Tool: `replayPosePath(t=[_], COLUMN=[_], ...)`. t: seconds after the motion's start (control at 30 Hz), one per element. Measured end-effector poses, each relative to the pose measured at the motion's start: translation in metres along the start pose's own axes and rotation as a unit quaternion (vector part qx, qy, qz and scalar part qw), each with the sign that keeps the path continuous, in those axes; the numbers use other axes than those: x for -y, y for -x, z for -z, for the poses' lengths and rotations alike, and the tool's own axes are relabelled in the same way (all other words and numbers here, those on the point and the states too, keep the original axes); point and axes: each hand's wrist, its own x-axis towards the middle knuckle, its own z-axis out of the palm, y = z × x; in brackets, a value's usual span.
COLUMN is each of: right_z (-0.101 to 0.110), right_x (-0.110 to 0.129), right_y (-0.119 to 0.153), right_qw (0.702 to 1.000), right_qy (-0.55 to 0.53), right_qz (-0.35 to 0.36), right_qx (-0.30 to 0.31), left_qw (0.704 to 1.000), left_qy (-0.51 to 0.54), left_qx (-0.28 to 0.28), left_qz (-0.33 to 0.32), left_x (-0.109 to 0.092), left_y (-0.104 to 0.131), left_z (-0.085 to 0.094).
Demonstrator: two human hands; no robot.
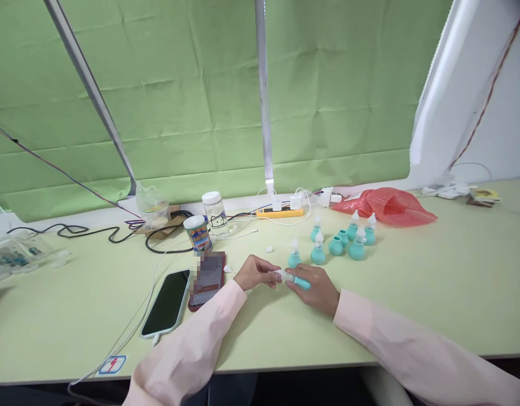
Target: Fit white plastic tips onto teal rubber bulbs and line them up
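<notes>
In front of me, both hands are on one small nasal aspirator [301,282] with a teal bulb and a translucent white tip. My left hand [260,272] is closed, its fingertips pinching the tip end. Wrapped around the teal bulb is my right hand [317,286], which partly hides it. Just beyond my hands stands a teal bulb with a clear tip [294,258], and another tipped bulb [318,254] is to its right. Farther right, several more bulbs form a group, including an open bulb without a tip [336,246]. A small white piece [269,249] lies beyond my left hand.
A phone [167,303] and a red-cased phone [207,282] lie left, near a printed can [198,234] and a clear jar [215,214]. Behind are a yellow power strip [279,213], cables and a red plastic bag [387,206]. Clear containers [14,254] stand far left.
</notes>
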Motion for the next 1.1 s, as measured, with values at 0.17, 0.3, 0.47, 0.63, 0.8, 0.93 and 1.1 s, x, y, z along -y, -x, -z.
replayPosePath(t=[0.17, 0.3, 0.47, 0.63, 0.8, 0.93, 1.1], right_z=[0.006, 0.008, 0.007, 0.008, 0.010, 0.008, 0.010], right_x=[-0.003, -0.002, 0.000, -0.001, 0.001, 0.001, 0.005], right_y=[-0.001, -0.003, -0.005, -0.008, -0.008, -0.007, -0.010], right_qw=[0.997, 0.985, 0.924, 0.844, 0.793, 0.780, 0.770], right_qy=[-0.044, -0.144, -0.305, -0.427, -0.472, -0.484, -0.506], right_qz=[0.005, -0.036, -0.184, -0.262, -0.321, -0.331, -0.330], right_qx=[0.062, 0.087, 0.139, 0.192, 0.211, 0.219, 0.206], left_qw=[0.997, 0.996, 0.999, 0.999, 1.000, 0.999, 0.999], left_qy=[-0.078, -0.085, -0.030, 0.014, 0.004, -0.022, -0.028], left_qx=[0.008, 0.019, -0.002, 0.000, 0.013, 0.024, 0.010], left_qz=[-0.023, -0.032, -0.031, -0.029, -0.028, -0.024, -0.038], left_x=[0.001, 0.002, 0.008, 0.010, 0.009, 0.008, 0.002], left_y=[0.001, 0.002, 0.001, 0.002, 0.002, 0.002, 0.002], left_z=[-0.004, -0.006, -0.007, -0.010, -0.010, -0.011, -0.012])
